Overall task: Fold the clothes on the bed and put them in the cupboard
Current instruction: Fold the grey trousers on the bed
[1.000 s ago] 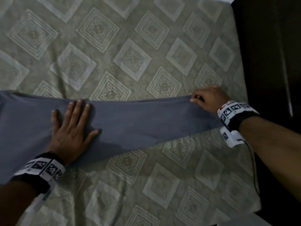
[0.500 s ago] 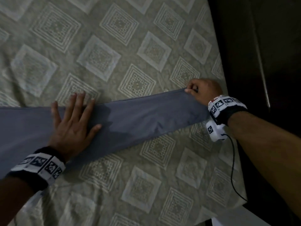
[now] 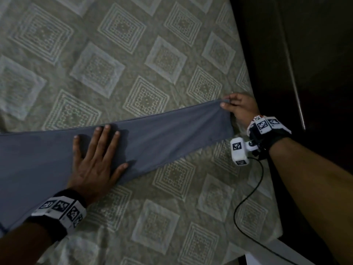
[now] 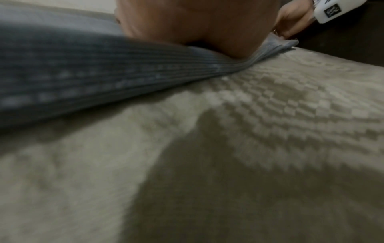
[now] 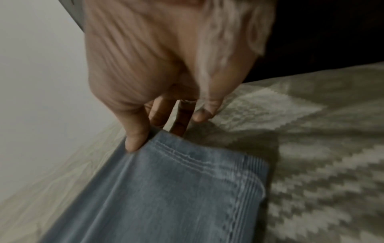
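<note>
Nearest me, my left hand (image 3: 95, 161) lies flat with fingers spread, pressing the blue-grey ribbed cloth garment (image 3: 162, 138) down onto the olive bedspread with pale diamond patterns (image 3: 172, 217). The garment stretches across the bed from the left edge of view to the right, narrowing as it goes. At its far hemmed end, near the bed's edge, my right hand (image 3: 239, 109) pinches the corner between thumb and fingers. Beyond stands dark wooden furniture (image 3: 305, 54).

Head view looks steeply down; both wrist views skim close, sharing the grey garment (image 3: 162, 134).
</note>
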